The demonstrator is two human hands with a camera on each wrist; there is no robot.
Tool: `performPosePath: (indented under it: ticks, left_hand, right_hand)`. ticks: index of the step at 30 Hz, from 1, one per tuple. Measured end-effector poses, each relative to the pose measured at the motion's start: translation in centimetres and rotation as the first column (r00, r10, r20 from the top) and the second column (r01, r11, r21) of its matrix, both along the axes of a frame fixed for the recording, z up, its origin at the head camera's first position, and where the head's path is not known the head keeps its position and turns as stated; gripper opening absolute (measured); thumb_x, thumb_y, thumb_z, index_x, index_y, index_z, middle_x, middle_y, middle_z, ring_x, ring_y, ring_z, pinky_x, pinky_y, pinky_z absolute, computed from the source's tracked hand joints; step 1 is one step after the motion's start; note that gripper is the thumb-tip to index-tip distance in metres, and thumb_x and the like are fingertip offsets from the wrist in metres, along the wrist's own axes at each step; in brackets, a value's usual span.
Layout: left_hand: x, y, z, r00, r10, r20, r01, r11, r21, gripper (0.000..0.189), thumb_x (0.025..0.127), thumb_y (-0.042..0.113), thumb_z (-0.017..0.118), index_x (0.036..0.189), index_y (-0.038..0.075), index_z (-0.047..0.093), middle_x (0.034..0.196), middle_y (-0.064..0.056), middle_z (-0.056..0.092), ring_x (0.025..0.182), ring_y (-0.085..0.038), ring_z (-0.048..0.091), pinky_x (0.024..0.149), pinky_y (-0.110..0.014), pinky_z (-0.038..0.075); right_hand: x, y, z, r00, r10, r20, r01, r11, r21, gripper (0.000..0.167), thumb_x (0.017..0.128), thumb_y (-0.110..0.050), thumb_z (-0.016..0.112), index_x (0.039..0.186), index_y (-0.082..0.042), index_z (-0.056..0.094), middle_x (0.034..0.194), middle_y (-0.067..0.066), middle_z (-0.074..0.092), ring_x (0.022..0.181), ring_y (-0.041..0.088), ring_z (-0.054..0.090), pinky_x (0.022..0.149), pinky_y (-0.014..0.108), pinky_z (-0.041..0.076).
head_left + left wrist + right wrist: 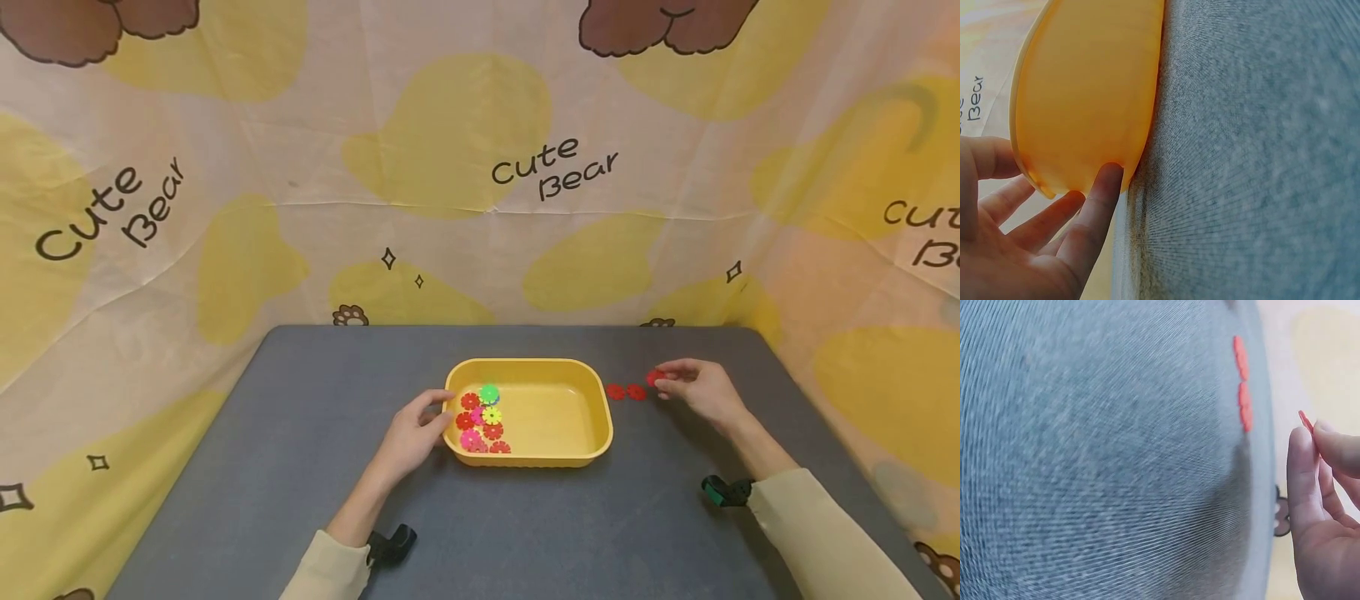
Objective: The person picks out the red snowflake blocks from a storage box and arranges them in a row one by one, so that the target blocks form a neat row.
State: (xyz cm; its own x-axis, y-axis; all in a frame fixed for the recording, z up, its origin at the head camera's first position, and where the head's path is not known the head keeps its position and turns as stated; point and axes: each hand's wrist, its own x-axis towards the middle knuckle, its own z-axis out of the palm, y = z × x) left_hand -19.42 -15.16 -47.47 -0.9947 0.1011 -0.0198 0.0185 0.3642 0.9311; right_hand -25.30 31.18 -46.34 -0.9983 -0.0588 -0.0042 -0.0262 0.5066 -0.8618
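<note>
A yellow plastic tray [555, 417] sits on the table, with several flower-shaped discs in red, pink, green and yellow gathered at its left end. My left hand [411, 433] is at that end, its spread fingers [1104, 184] touching the tray's outer wall and rim. To the right of the tray, my right hand [705, 392] pinches a red flower-shaped disc [655, 378] between thumb and fingertip. In the right wrist view this disc [1305, 421] shows edge-on, raised above the table. Two more red discs [636, 392] lie in a row between the tray and my right hand.
The dark grey table [337, 383] extends around the tray. Behind it and along the sides hangs a cream and yellow cloth [450, 167] printed with bears and lettering. Black wrist devices [392, 546] are worn near both sleeve cuffs.
</note>
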Motion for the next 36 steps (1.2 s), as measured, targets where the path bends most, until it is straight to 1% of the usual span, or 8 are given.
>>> performPosePath:
  ticks: [8, 15, 18, 23, 26, 31, 36]
  left_hand:
    - [0.1, 0.0, 0.1, 1.0, 0.0, -0.01, 0.0, 1.0, -0.018, 0.034, 0.1, 0.018, 0.065, 0.134, 0.013, 0.063, 0.136, -0.011, 0.06, 0.106, -0.026, 0.069, 0.076, -0.037, 0.061]
    - [0.1, 0.0, 0.1, 1.0, -0.004, -0.012, 0.004, 1.0, -0.013, 0.034, 0.1, 0.017, 0.065, 0.134, 0.011, 0.062, 0.136, -0.012, 0.06, 0.106, -0.027, 0.069, 0.075, -0.037, 0.061]
    - [0.1, 0.0, 0.1, 1.0, -0.005, -0.012, 0.005, 1.0, -0.012, 0.034, 0.1, 0.017, 0.065, 0.134, 0.011, 0.062, 0.136, -0.012, 0.06, 0.106, -0.027, 0.069, 0.075, -0.037, 0.061]
    - [0.1, 0.0, 0.1, 1.0, -0.009, -0.009, 0.009, 1.0, -0.006, 0.034, 0.101, 0.017, 0.064, 0.134, 0.011, 0.062, 0.136, -0.012, 0.059, 0.107, -0.028, 0.068, 0.075, -0.037, 0.061]
    - [0.1, 0.0, 0.1, 1.0, -0.008, -0.008, 0.008, 1.0, -0.007, 0.034, 0.101, 0.017, 0.064, 0.134, 0.011, 0.062, 0.136, -0.013, 0.059, 0.107, -0.027, 0.068, 0.075, -0.036, 0.061]
    - [0.2, 0.0, 0.2, 1.0, -0.005, -0.007, 0.005, 1.0, -0.014, 0.034, 0.101, 0.018, 0.064, 0.134, 0.012, 0.062, 0.136, -0.012, 0.06, 0.105, -0.026, 0.069, 0.075, -0.036, 0.061]
    - [0.1, 0.0, 0.2, 1.0, -0.005, -0.002, 0.005, 1.0, -0.021, 0.035, 0.101, 0.018, 0.064, 0.135, 0.012, 0.062, 0.136, -0.012, 0.06, 0.105, -0.026, 0.068, 0.075, -0.036, 0.06]
  right_hand:
    - [-0.6, 0.5, -1.4, 0.999, 0.015, 0.038, -0.015, 1.0, -0.009, 0.039, 0.095, -0.005, 0.07, 0.125, 0.017, 0.059, 0.112, 0.028, 0.069, 0.082, 0.021, 0.073, 0.074, 0.03, 0.06]
    - [-0.8, 0.6, -2.0, 0.998, 0.023, 0.054, -0.022, 1.0, -0.016, 0.038, 0.095, 0.0, 0.068, 0.125, 0.02, 0.057, 0.111, 0.03, 0.068, 0.08, 0.014, 0.072, 0.072, 0.03, 0.061]
    - [-0.9, 0.5, -2.1, 0.998, 0.02, 0.057, -0.022, 0.999, 0.026, 0.037, 0.094, 0.0, 0.069, 0.124, 0.019, 0.059, 0.107, 0.027, 0.069, 0.079, 0.015, 0.072, 0.07, 0.029, 0.061]
    - [-0.9, 0.3, -2.0, 0.999, 0.028, 0.045, -0.034, 0.99, 0.137, 0.035, 0.093, -0.004, 0.072, 0.121, 0.016, 0.063, 0.1, 0.021, 0.071, 0.079, 0.023, 0.071, 0.067, 0.031, 0.06]
    - [-0.9, 0.2, -2.0, 0.998, 0.04, 0.04, -0.046, 0.982, 0.184, 0.033, 0.094, -0.005, 0.072, 0.119, 0.014, 0.064, 0.098, 0.019, 0.071, 0.079, 0.026, 0.071, 0.066, 0.032, 0.06]
    - [-0.9, 0.2, -1.8, 0.998, 0.056, 0.03, -0.061, 0.972, 0.226, 0.031, 0.094, -0.006, 0.071, 0.117, 0.014, 0.065, 0.095, 0.018, 0.072, 0.077, 0.025, 0.071, 0.065, 0.033, 0.06]
    - [-0.9, 0.3, -1.8, 0.998, 0.057, 0.027, -0.062, 0.971, 0.23, 0.03, 0.094, -0.006, 0.07, 0.117, 0.013, 0.066, 0.095, 0.018, 0.07, 0.076, 0.024, 0.071, 0.065, 0.032, 0.06]
